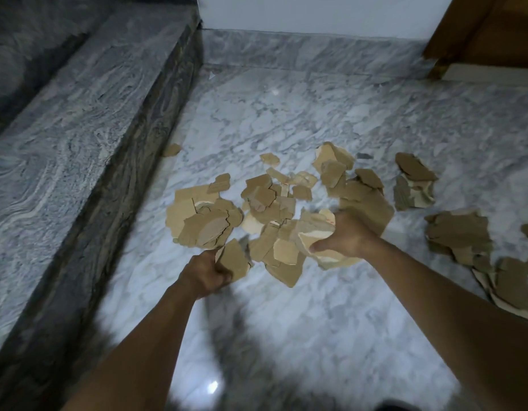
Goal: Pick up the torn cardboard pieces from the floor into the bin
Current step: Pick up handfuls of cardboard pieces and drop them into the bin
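Midway through the gathering step, the left hand (208, 274) is seen curled round a flat brown piece (233, 261) at the near edge of the heap. The right hand (347, 235) is clamped, thumb underneath, on a thick bundle (317, 232) of pale-edged scraps. Neither hand is empty or spread wide. Whether the fan of pieces just above the left hand is also held cannot be told, as the picture is blurred there.

Around the hands, the main heap (268, 200) of torn cardboard is shown lying on the white marble floor (286, 114). A small cluster (414, 185) and a wider spread (461, 235) are seen to the right, and 1 stray scrap (171, 149) lies beside the dark stone step (79, 129). A wooden door frame (476, 31) is glimpsed at the upper right.

No bin is shown anywhere in view, so nothing can be said of its contents. The work is judged to be at an early stage, since most of the cardboard is on the floor. The next move is thought to call for the 2 handfuls to be lifted clear without loose pieces being shed. They would then be carried to the bin, wherever it stands, and released there.
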{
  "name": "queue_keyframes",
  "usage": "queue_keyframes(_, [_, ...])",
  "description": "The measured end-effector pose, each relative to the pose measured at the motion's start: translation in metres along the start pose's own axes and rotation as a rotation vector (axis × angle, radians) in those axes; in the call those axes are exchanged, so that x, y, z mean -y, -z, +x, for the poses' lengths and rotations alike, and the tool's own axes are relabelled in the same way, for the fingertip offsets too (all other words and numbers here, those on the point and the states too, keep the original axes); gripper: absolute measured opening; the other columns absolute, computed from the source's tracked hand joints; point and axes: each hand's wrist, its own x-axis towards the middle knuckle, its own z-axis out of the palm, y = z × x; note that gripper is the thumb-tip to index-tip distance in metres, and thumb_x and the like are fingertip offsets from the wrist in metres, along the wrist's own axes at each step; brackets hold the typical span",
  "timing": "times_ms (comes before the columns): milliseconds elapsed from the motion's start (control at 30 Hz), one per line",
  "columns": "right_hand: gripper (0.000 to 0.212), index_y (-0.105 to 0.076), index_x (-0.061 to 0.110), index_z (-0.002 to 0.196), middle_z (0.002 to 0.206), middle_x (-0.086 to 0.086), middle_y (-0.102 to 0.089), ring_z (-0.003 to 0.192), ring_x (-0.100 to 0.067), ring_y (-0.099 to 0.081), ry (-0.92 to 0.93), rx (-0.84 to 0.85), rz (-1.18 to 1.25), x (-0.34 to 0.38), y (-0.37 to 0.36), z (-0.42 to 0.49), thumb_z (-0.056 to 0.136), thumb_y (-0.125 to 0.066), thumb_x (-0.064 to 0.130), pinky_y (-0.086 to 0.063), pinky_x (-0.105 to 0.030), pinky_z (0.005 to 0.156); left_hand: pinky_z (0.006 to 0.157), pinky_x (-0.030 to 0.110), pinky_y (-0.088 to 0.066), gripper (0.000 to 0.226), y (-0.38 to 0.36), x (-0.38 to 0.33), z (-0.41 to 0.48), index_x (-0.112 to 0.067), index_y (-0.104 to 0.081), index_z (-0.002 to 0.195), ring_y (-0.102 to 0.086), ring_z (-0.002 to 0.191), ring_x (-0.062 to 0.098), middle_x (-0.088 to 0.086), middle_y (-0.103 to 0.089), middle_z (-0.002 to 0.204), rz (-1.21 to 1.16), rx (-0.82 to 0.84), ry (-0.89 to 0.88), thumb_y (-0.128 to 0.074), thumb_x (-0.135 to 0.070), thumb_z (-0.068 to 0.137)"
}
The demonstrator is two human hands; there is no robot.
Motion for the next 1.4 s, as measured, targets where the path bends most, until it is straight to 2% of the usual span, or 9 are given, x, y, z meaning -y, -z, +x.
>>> queue_keyframes(67, [0.059,-0.065,0.015,0.108,0.101,0.003,-0.067,0.092,-0.015,-0.062,0.047,0.065,-0.071,0.013,-0.005,0.002,0.061,-0.093,0.036,-0.045,-0.019,0.062,0.085,0.030,-0.054,0.053,-0.001,0.000,0.002,-0.030,-0.062,0.122,-0.067,0.102,0.026,0.003,-0.073,0.105,-0.007,-0.001,0.004,-0.073,-0.037,0.071])
queue_keyframes(133, [0.080,-0.059,0.017,0.128,0.124,-0.001,-0.063,0.112,-0.019,-0.060,0.101,0.126,-0.147,0.019,-0.032,0.007,0.059,-0.093,0.040,-0.051,-0.027,0.086,0.087,0.031,-0.054,0.057,-0.001,0.001,0.001,-0.030,-0.060,0.125,-0.066,0.105,0.025,0.002,-0.073,0.109,0.002,0.006,0.006,-0.074,-0.040,0.071])
queue_keyframes(233, [0.085,-0.052,0.022,0.137,0.141,-0.002,-0.046,0.135,-0.020,-0.042,0.155,0.078,-0.210,0.021,-0.071,0.007,0.063,-0.089,0.042,-0.045,-0.035,0.106,0.086,0.030,-0.054,0.059,-0.006,0.006,0.002,-0.030,-0.059,0.125,-0.066,0.103,0.024,0.000,-0.072,0.108,-0.002,0.012,0.029,-0.072,-0.047,0.069])
queue_keyframes(367, [0.070,-0.053,0.022,0.132,0.138,-0.005,-0.052,0.123,-0.027,-0.054,0.169,0.039,-0.230,0.018,-0.078,0.007,0.071,-0.084,0.039,-0.050,-0.037,0.096,0.087,0.031,-0.053,0.064,-0.008,0.008,0.002,-0.029,-0.058,0.124,-0.065,0.106,0.025,0.000,-0.071,0.111,0.006,-0.008,0.043,-0.070,-0.053,0.066])
queue_keyframes(500, [0.074,-0.052,0.023,0.136,0.141,0.002,-0.045,0.136,-0.019,-0.038,0.236,0.019,-0.235,0.017,-0.079,0.004,0.071,-0.084,0.037,-0.043,-0.033,0.105,0.087,0.029,-0.050,0.062,-0.010,0.000,0.001,-0.029,-0.053,0.132,-0.062,0.112,0.028,0.004,-0.068,0.118,0.036,-0.032,0.029,-0.073,-0.046,0.075])
queue_keyframes(833, [0.075,-0.057,0.018,0.130,0.143,0.003,-0.036,0.139,-0.020,-0.028,0.288,0.007,-0.272,0.019,-0.077,0.002,0.065,-0.086,0.040,-0.039,-0.033,0.109,0.089,0.034,-0.052,0.067,-0.011,-0.006,-0.006,-0.029,-0.050,0.136,-0.061,0.114,0.029,0.005,-0.067,0.120,0.035,-0.034,0.032,-0.074,-0.044,0.076])
queue_keyframes(1133, [0.069,-0.054,0.014,0.133,0.135,-0.007,-0.056,0.128,-0.024,-0.047,0.213,0.031,-0.207,0.022,-0.078,-0.002,0.074,-0.085,0.030,-0.046,-0.032,0.099,0.088,0.033,-0.051,0.065,-0.010,-0.013,-0.014,-0.026,-0.051,0.136,-0.061,0.114,0.030,0.007,-0.066,0.121,0.042,-0.048,0.053,-0.074,-0.042,0.078])
queue_keyframes(1333, [0.104,-0.038,0.021,0.149,0.147,-0.002,-0.048,0.130,-0.024,-0.052,0.118,0.091,-0.139,0.001,-0.045,0.003,0.062,-0.093,0.032,-0.046,-0.034,0.105,0.086,0.033,-0.054,0.042,0.010,-0.021,-0.015,-0.027,-0.066,0.105,-0.067,0.100,0.023,0.003,-0.073,0.103,-0.071,0.113,-0.037,-0.072,-0.039,0.064])
queue_keyframes(1400, [0.092,-0.046,0.017,0.144,0.135,-0.005,-0.060,0.121,-0.025,-0.059,0.095,0.003,-0.186,-0.010,-0.017,0.009,0.065,-0.092,0.029,-0.050,-0.030,0.096,0.088,0.034,-0.052,0.028,0.020,-0.036,-0.009,-0.027,-0.069,0.098,-0.067,0.099,0.023,0.002,-0.073,0.100,-0.166,0.122,-0.080,-0.075,-0.027,0.070])
